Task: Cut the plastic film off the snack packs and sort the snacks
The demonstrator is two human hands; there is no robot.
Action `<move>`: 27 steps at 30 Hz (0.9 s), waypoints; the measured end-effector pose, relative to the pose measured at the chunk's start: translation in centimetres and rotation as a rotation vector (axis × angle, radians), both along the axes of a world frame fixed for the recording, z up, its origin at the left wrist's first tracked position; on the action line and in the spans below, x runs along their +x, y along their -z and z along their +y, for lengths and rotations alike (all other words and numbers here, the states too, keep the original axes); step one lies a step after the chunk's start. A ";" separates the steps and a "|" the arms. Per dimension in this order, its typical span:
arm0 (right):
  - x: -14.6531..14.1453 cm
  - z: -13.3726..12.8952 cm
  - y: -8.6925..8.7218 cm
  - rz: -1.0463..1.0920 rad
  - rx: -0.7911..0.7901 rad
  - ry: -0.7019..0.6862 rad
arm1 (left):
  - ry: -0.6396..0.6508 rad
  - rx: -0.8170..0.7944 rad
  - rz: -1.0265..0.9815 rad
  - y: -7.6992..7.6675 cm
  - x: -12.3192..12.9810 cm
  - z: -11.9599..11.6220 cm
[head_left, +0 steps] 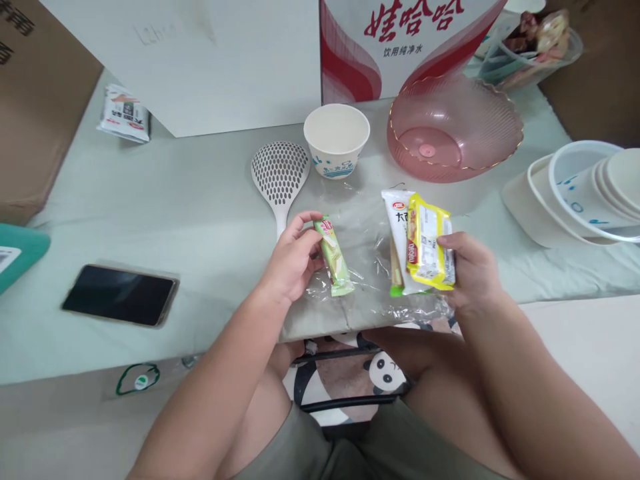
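My left hand (295, 257) pinches a slim green snack packet (335, 257) near its upper end. In my right hand (473, 267) are several snack packets: a yellow-edged one (431, 247) in front, with a white packet (397, 213) behind it and a bit of green showing below. A clear plastic bag (365, 240) lies spread flat on the table under both hands. Beyond my left hand rests a white slotted skimmer (281, 172), its handle partly hidden by the hand. The white paper cup (337, 140) stands upright beside it.
A pink scalloped bowl (450, 133) sits behind my right hand. White tubs with stacked paper cups (565, 193) stand at the right. A phone (120, 293) lies at left, a small packet (125, 113) farther back. White and red boxes (250, 67) line the rear.
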State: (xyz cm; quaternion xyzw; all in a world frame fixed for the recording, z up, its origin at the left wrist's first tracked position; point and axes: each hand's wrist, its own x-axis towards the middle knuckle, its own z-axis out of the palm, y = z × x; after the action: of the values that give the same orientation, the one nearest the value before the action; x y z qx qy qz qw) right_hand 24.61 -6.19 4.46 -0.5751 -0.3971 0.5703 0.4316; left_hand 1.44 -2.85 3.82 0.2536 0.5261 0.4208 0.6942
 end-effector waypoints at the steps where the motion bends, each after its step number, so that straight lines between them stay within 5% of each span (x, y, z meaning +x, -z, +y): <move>1: -0.2 0.0 0.1 0.050 -0.028 0.011 | 0.017 0.010 -0.010 0.0 -0.1 -0.1; 6: -1.5 -0.2 1.2 0.111 -0.056 0.072 | 0.092 0.115 -0.103 -0.1 -0.2 -0.5; 13: -1.8 -0.5 2.4 -0.205 0.040 -0.148 | 0.139 0.278 -0.132 0.8 0.5 -0.8; 18: -2.0 -0.7 1.9 -0.290 0.154 -0.210 | 0.139 0.449 -0.007 1.6 1.6 -1.2; 21: -2.3 -0.8 1.6 -0.273 0.095 -0.256 | 0.210 0.539 0.126 2.1 2.0 -1.7; 27: -1.9 -0.6 1.9 0.097 -0.042 0.008 | 0.250 0.627 0.460 2.7 0.9 -1.8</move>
State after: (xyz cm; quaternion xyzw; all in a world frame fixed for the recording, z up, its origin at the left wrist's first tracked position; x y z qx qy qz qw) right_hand 22.67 -6.80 2.58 -0.5575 -0.3614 0.6037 0.4406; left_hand 2.35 -4.64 1.12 0.6025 0.4789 0.4056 0.4930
